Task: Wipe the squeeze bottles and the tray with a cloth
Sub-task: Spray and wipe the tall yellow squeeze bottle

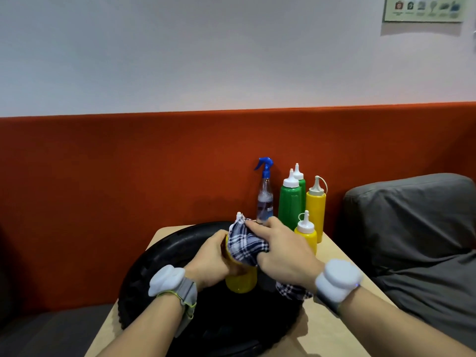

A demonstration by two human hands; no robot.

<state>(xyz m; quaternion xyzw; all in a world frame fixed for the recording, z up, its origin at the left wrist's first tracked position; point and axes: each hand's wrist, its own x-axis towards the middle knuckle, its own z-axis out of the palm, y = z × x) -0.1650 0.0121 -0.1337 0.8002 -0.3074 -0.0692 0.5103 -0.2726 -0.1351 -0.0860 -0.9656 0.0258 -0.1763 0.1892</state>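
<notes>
Right fingers point(253, 226) press a soft blue-and-white plaid cloth point(246, 244) around the shoulder of a smooth yellow bottle point(240, 282); its white nozzle pokes out above. The left hand point(213, 258) wraps the bottle's side, holding it tilted over the round black tray point(159, 256) on the pale table point(332, 328).

The far right corner of the table point(342, 266), toward one o'clock, is crowded by a spray bottle point(264, 199), two green squeeze bottles point(289, 202), a tall yellow squeeze bottle point(316, 210) and a short yellow squeeze bottle point(306, 234) standing close together. The black tray point(159, 266) fills the table's middle and left, its dark floor bare toward nine and six o'clock. A strip of bare tabletop runs along the right edge toward four o'clock, bounded by a grey cushion point(412, 228).
</notes>
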